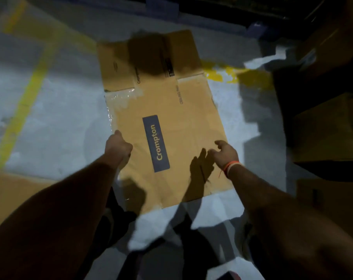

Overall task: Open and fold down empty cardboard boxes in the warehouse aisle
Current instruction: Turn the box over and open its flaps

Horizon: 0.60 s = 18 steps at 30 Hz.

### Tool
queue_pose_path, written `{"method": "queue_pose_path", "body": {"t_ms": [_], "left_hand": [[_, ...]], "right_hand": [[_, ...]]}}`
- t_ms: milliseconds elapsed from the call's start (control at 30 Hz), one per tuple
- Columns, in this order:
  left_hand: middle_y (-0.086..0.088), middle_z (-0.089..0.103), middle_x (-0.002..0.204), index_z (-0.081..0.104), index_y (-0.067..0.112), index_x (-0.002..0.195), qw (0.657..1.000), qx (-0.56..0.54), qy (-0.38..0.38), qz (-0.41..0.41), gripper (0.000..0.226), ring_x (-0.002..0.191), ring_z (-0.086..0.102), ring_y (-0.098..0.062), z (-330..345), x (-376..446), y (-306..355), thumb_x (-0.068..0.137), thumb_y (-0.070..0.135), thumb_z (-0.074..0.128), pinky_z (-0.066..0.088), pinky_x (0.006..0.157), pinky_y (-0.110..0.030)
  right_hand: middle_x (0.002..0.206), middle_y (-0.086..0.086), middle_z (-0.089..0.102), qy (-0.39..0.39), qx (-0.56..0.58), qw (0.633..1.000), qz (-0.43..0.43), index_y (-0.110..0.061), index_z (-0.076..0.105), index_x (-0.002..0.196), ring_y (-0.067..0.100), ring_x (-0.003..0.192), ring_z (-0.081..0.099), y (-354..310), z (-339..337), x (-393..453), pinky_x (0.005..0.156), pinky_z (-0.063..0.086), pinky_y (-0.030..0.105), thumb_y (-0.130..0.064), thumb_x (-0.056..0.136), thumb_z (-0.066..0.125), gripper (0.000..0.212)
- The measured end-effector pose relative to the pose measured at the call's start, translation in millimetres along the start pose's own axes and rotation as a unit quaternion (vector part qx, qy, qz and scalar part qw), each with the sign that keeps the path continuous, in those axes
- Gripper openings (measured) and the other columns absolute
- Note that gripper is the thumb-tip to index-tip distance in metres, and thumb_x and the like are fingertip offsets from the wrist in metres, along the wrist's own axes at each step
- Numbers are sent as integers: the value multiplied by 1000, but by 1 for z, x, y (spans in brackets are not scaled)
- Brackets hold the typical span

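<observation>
You had the box flattened; pressing it down came next.
The cardboard box (167,126) lay mid-frame on the floor (60,118); left hand (119,146) clenched at its edge, right hand (226,153) hovered, fingers loosely released.

Flattened cardboard box (167,122) lies on floor (56,122). Left hand (119,146) at its left edge; right hand (226,153) over its right side.

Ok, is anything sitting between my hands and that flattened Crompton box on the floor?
Nothing visible. The flattened Crompton box lies bare-topped on the floor. The left hand is at its left edge with curled fingers; whether it grips the edge is unclear. The right hand hovers with relaxed fingers just above its right side, casting a shadow on the cardboard.
</observation>
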<state>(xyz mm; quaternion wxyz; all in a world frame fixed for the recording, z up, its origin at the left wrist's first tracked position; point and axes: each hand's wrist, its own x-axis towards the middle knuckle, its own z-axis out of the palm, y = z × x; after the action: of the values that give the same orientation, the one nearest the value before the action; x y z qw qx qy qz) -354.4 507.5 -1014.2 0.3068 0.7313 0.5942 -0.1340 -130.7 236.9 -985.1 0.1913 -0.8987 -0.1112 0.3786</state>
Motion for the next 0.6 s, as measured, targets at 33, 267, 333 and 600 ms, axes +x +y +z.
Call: {"method": "queue_pose_path", "body": {"t_ms": [33, 267, 333, 600], "left_hand": [[-19, 63, 118, 51, 3, 124, 1000, -1, 5, -3, 45, 110, 61, -38, 6, 5, -3, 84, 10, 71, 49, 83, -37], [-20, 53, 125, 51, 4, 125, 998, -3, 30, -63, 59, 111, 61, -41, 37, 28, -20, 79, 26, 81, 57, 93, -49], [-20, 48, 134, 48, 4, 134, 996, -12, 42, -81, 68, 119, 57, -40, 43, 35, -20, 81, 30, 82, 54, 100, -48], [-17, 55, 126, 54, 6, 123, 977, -129, 100, -135, 63, 113, 59, -35, 59, 43, -31, 77, 37, 84, 55, 97, -47]], "right_hand": [[141, 20, 55, 3, -10, 1000, -7, -9, 51, 143, 36, 127, 55, -2, 2, 11, 108, 43, 40, -25, 95, 65, 53], [131, 23, 56, 19, -88, 995, -34, -12, 49, 146, 38, 113, 61, 9, 6, 70, 103, 47, 41, -25, 90, 71, 61], [132, 23, 54, 26, -89, 995, -35, -13, 46, 148, 36, 111, 61, 11, 6, 80, 103, 47, 41, -25, 91, 71, 64], [147, 22, 40, 49, -89, 995, 19, -17, 31, 153, 45, 134, 42, 19, 9, 109, 111, 41, 52, -32, 89, 74, 79]]}}
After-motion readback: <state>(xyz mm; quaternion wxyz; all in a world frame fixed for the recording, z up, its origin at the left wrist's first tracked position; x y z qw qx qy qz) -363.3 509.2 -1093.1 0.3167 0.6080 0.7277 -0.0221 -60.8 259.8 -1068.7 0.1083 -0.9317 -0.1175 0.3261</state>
